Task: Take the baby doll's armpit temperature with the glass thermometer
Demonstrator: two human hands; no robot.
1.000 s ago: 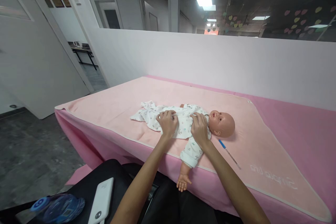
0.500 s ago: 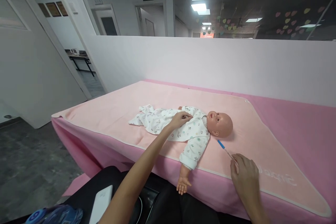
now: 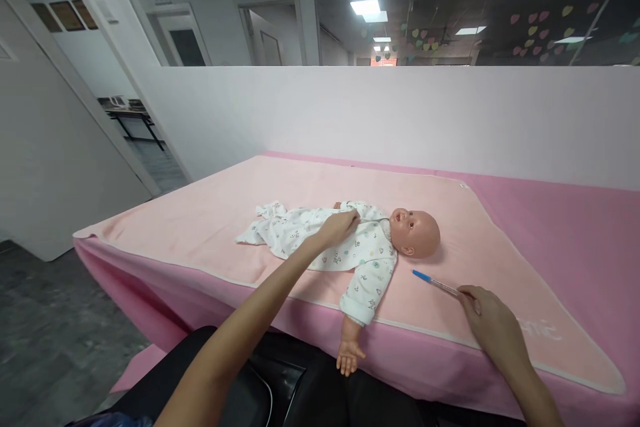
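Observation:
A baby doll in a white patterned romper lies on its back on a light pink blanket, head to the right. One doll arm hangs over the table's front edge. My left hand rests flat on the doll's chest. My right hand is at the blanket's front right, its fingertips pinching the near end of a thin stick with a blue tip. The stick lies just in front of the doll's head.
The blanket covers a table draped in darker pink cloth. A white partition wall runs behind it. An open doorway and grey floor lie to the left. My dark-clothed lap is under the table edge.
My right hand left the doll's chest, went right to the stick and took hold of its end. My left hand slid up onto the chest. The view shifted slightly left.

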